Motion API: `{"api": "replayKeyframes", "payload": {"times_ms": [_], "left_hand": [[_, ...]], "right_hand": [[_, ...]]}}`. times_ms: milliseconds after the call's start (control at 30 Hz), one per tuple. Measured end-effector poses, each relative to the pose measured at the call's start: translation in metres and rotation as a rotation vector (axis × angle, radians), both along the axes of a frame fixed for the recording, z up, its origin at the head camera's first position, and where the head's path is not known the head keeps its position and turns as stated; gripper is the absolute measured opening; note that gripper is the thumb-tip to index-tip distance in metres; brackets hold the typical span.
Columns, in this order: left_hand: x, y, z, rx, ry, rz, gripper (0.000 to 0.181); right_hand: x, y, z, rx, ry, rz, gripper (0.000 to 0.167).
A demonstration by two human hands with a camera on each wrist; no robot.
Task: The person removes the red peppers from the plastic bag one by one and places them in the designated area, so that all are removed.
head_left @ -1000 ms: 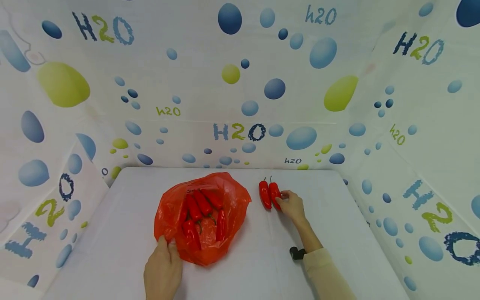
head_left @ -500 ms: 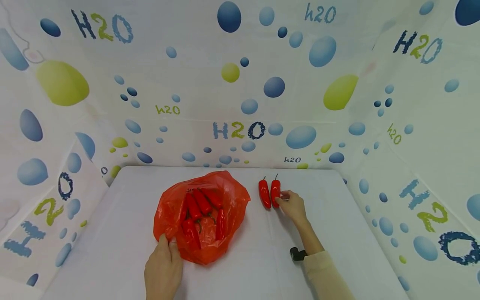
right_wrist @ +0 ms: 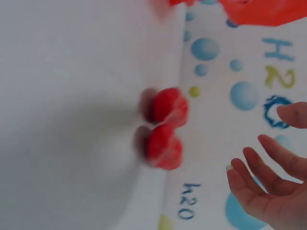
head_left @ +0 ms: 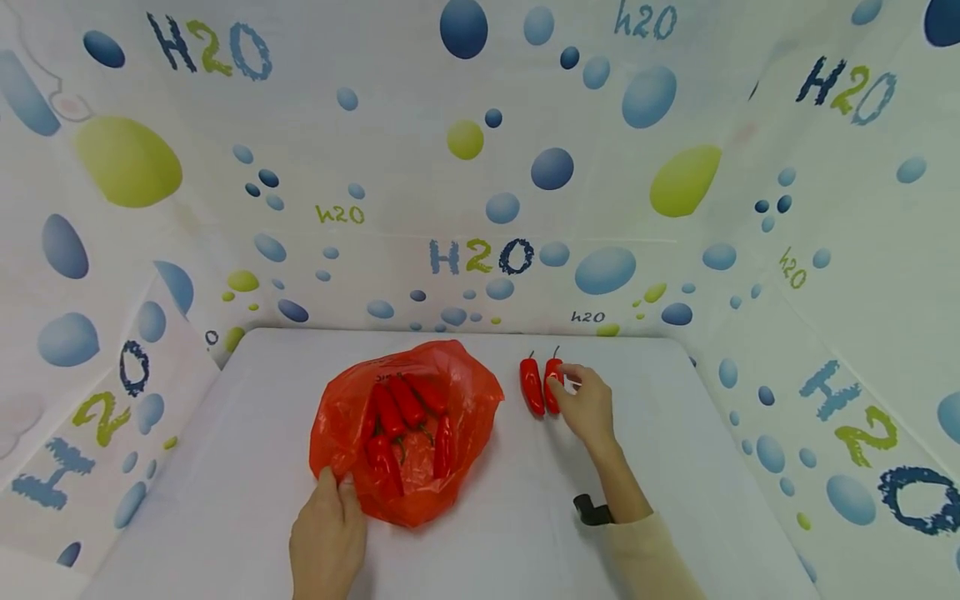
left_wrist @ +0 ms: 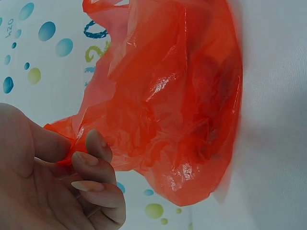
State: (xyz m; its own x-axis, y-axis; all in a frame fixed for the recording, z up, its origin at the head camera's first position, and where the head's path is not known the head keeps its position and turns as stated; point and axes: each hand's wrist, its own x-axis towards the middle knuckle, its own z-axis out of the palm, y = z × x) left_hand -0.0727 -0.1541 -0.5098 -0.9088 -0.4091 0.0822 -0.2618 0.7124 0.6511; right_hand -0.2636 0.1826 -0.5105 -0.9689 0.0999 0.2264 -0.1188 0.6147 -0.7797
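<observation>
A red plastic bag (head_left: 333, 417) lies with its mouth spread, and several shiny red chili peppers (head_left: 407, 403) show inside it. My left hand (head_left: 327, 533) pinches the bag's near-left rim between thumb and fingers, as the left wrist view also shows. To the right of the bag, two more peppers lie side by side on the table: a left pepper (head_left: 531, 387) and a right pepper (head_left: 552, 398). My right hand (head_left: 590, 408) hovers over the right pepper and partly covers it in the head view. In the right wrist view its loosely bent fingers (right_wrist: 268, 179) are apart from both peppers, holding nothing.
A white-covered table (head_left: 697, 500) carries everything. Behind and at both sides stand white walls (head_left: 480, 192) printed with coloured drops and H2O lettering. A small black device (head_left: 592, 510) sits at my right wrist, beside the beige sleeve (head_left: 652, 558).
The right pepper has turned straighter and shifted slightly away from the left one. My right hand has since let go and lifted off it. The left hand keeps its place on the bag.
</observation>
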Motion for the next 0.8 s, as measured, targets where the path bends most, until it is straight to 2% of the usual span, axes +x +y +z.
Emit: {"api": "replayKeyframes", "payload": {"times_ms": [133, 300, 633, 800], "left_hand": [[0.000, 0.001, 0.001, 0.013, -0.026, 0.002, 0.025], [0.000, 0.001, 0.001, 0.017, -0.029, 0.003, 0.026], [0.000, -0.001, 0.000, 0.012, -0.012, 0.003, 0.024], [0.000, 0.000, 0.000, 0.011, -0.026, 0.008, 0.023]], "right_hand": [[0.011, -0.013, 0.019, -0.021, 0.113, 0.029, 0.030], [0.025, -0.025, 0.034, -0.044, 0.218, 0.056, 0.027], [0.051, -0.046, 0.055, -0.080, 0.299, 0.149, 0.027], [0.064, -0.062, 0.057, -0.090, 0.322, 0.217, 0.025]]}}
